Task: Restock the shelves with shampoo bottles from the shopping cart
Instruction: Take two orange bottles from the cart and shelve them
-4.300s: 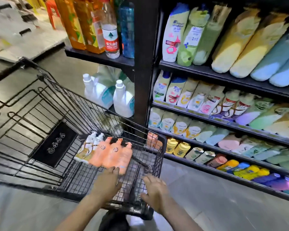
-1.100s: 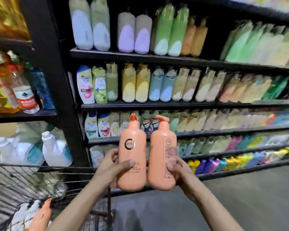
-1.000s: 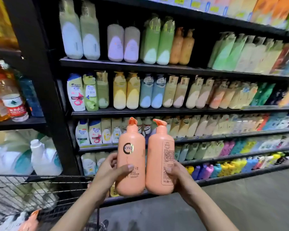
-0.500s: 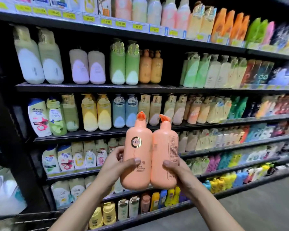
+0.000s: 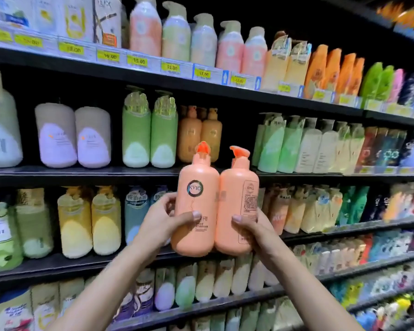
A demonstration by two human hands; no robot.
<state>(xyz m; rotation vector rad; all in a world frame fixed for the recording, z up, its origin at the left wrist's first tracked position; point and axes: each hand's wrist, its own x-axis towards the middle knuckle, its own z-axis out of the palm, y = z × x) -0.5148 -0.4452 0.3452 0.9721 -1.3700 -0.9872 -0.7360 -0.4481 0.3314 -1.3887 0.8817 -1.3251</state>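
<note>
I hold two peach-orange pump bottles upright, side by side and touching, in front of the shelves. My left hand (image 5: 161, 224) grips the left shampoo bottle (image 5: 196, 187), whose round logo faces me. My right hand (image 5: 251, 231) grips the right shampoo bottle (image 5: 234, 194), label side showing. Just above and behind them, two matching orange bottles (image 5: 200, 134) stand on the second shelf (image 5: 81, 172), with a dark gap to their right. The shopping cart is out of view.
Black shelves run across the whole view, packed with bottles: green ones (image 5: 150, 134) left of the orange pair, pale green and white ones (image 5: 296, 146) right of the gap. Yellow price tags (image 5: 171, 68) line the top shelf edge.
Both hands lifted two orange bottles out of the cart and raised them toward the shelves. The view has tilted up and closer, and the cart has dropped out of sight.
</note>
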